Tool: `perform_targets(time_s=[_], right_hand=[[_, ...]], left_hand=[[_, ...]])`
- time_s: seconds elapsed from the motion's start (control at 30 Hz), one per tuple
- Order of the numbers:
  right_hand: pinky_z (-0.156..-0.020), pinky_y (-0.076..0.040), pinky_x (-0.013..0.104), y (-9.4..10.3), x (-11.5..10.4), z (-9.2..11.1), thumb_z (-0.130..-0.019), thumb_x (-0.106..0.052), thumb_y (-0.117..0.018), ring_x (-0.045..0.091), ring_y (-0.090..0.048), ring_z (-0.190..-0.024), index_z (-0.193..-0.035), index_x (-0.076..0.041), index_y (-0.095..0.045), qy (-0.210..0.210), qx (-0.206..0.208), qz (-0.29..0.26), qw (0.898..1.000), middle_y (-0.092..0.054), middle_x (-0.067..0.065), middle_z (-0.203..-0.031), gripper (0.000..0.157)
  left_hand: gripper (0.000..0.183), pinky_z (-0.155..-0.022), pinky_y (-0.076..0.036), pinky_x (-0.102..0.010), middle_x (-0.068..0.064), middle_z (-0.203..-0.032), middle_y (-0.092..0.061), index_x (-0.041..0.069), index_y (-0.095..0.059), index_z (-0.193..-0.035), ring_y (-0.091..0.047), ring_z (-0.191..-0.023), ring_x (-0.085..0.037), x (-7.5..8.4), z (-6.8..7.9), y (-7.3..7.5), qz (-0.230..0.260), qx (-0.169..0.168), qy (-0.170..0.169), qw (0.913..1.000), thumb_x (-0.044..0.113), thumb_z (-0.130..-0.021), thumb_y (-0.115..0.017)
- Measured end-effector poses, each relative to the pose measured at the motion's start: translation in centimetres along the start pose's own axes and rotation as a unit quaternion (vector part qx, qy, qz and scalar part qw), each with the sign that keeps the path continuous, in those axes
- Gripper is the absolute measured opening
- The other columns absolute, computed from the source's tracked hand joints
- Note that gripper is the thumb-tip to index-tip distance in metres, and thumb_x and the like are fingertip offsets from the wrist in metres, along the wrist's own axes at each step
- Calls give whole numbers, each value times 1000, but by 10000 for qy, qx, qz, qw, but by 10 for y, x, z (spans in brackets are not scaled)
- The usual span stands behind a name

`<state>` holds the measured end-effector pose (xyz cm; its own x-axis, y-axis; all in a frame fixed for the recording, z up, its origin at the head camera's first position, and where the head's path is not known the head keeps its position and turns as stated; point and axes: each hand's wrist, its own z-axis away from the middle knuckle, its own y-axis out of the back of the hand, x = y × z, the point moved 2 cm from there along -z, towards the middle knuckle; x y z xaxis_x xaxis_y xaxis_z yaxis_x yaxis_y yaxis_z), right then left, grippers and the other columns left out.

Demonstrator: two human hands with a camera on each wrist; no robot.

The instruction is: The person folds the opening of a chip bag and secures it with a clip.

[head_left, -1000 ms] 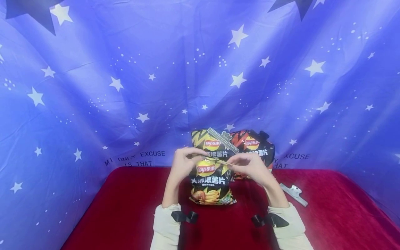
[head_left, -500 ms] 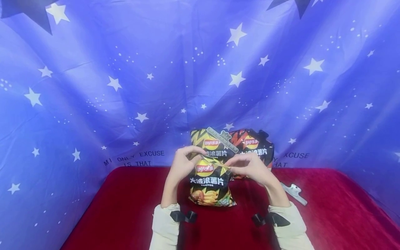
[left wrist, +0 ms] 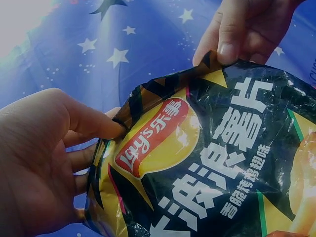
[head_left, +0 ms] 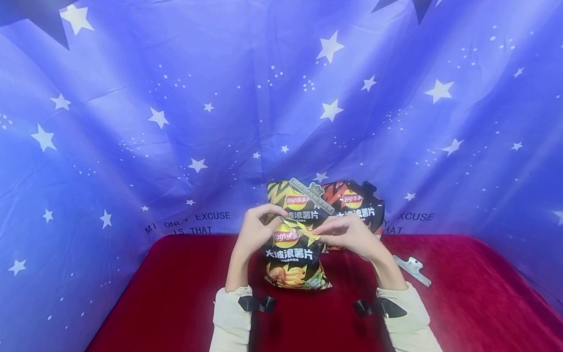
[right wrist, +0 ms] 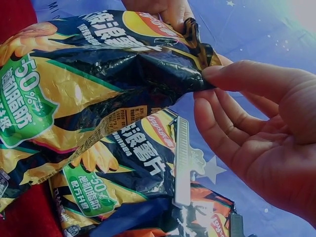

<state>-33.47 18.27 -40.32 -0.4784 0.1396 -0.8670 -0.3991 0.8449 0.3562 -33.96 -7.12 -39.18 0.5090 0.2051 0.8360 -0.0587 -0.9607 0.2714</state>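
A black and yellow bag of potato chips (head_left: 290,264) stands upright on the red cloth, its top edge folded over. My left hand (head_left: 259,230) pinches the left end of that fold; in the left wrist view the left thumb (left wrist: 94,121) presses on the bag's front near the logo. At the right end my right hand (head_left: 347,234) pinches the folded edge between thumb and fingers, as the right wrist view shows with the thumb (right wrist: 247,74) on top. Behind stands a second yellow chip bag (head_left: 277,193) with a silver clip (head_left: 312,195) across its top corner.
A red and black chip bag (head_left: 356,215) with a black clip (head_left: 367,188) stands at the back right. One more silver clip (head_left: 413,269) lies on the red cloth (head_left: 462,293), right of my right forearm. A blue starry curtain (head_left: 246,122) hangs behind the table.
My right hand has shifted slightly left with the bag's right top corner, and the top edge has folded further down toward the front. My left hand keeps its pinch.
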Motion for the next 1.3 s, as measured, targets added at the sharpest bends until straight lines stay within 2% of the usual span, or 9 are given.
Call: perform_targets(time_s=[0.17, 0.27, 0.37, 0.47, 0.53, 0.73, 0.97, 1.17, 1.3], right_hand=[[-56, -55, 25, 0, -2, 0, -89, -1, -75, 7, -61, -63, -108, 1, -78, -98, -38, 72, 9999, -73, 16, -97, 20], [-56, -54, 25, 0, -3, 1, -89, -3, -76, 7, -60, -63, -109, -1, -78, -192, -65, 132, 9997, -73, 16, -99, 21], [-59, -56, 26, 1, -4, 1, -88, -5, -77, 9, -62, -68, -109, -5, -79, -244, -86, 256, 9993, -75, 13, -100, 21], [-65, -59, 28, 0, -5, 2, -86, -8, -80, 11, -66, -77, -108, -9, -80, -250, -69, 378, 9990, -76, 9, -100, 22], [-65, -59, 29, 0, -5, 2, -87, -12, -81, 11, -66, -78, -107, -12, -81, -259, -17, 473, 9985, -76, 6, -99, 20], [-66, -59, 30, -1, -3, 1, -89, -15, -79, 13, -68, -80, -102, -9, -81, -401, 244, 641, 9968, -78, 8, -97, 15], [-67, -61, 31, -2, -1, -1, -85, -14, -82, 29, -70, -78, -100, -3, -75, -866, 534, 390, 9940, -73, 9, -87, 20], [-68, -62, 33, -4, 1, -2, -89, -17, -79, 15, -72, -76, -104, -3, -78, -957, 548, 356, 9933, -78, 9, -93, 21], [-66, -62, 33, -4, 1, -2, -89, -16, -79, 19, -72, -75, -103, -2, -78, -973, 562, 335, 9931, -79, 10, -94, 20]], left_hand=[[24, -93, -56, -29, -14, -106, -75, 1, -76, -101, -68, -102, -24, 0, 0, 0, -49, -65, -76, 9999, -9, -84, -63], [18, -94, -56, -32, -15, -104, -75, -1, -75, -101, -68, -101, -24, 2, 0, 0, -41, -95, -95, 9999, -4, -86, -66], [12, -96, -55, -36, -9, -100, -77, 5, -77, -98, -68, -101, -21, 3, 0, -3, -158, 17, 54, 9999, 11, -87, -77], [17, -95, -54, -38, -1, -96, -77, 13, -77, -93, -68, -99, -17, 4, 0, -6, -412, 171, 222, 9988, 22, -82, -86], [19, -93, -53, -38, 1, -95, -77, 14, -76, -93, -68, -97, -17, 4, 0, -8, -591, 225, 283, 9976, 22, -79, -87], [18, -94, -53, -37, 2, -95, -77, 12, -76, -94, -68, -97, -15, 4, -1, -11, -745, 213, 355, 9964, 16, -79, -87], [17, -97, -50, -43, 1, -96, -77, 12, -76, -92, -67, -100, -18, 5, -1, -12, -718, 272, 384, 9963, 13, -79, -87], [17, -100, -49, -44, 1, -98, -76, 15, -76, -91, -66, -102, -18, 6, -1, -11, -648, 323, 305, 9969, 11, -78, -87], [22, -99, -52, -44, -4, -102, -77, 12, -76, -99, -69, -101, -18, 6, -1, -12, -608, 217, 273, 9975, 10, -79, -86]])
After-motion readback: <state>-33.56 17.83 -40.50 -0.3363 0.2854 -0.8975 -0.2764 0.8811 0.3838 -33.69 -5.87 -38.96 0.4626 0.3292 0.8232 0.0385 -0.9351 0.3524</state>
